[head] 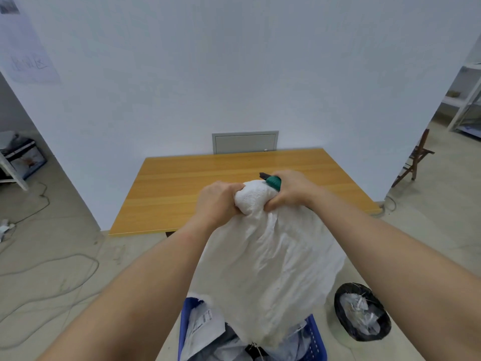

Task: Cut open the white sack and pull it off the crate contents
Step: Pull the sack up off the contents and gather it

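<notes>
The white woven sack (265, 259) hangs lifted above the blue plastic crate (316, 342), its bunched top end held up at chest height. My left hand (217, 201) grips the left side of that bunched end. My right hand (292, 190) grips the right side of it and also holds a green-handled cutter (273, 181), whose dark tip points left. Grey and white mail parcels (201, 327) show in the crate below the sack's lower edge, where a loose string dangles.
A wooden table (182, 188) stands ahead against the white wall. A black-lined waste bin (361, 311) with crumpled wrapping sits on the floor at right. Cables (52, 272) trail over the floor at left. A wooden chair (416, 157) and shelving stand at far right.
</notes>
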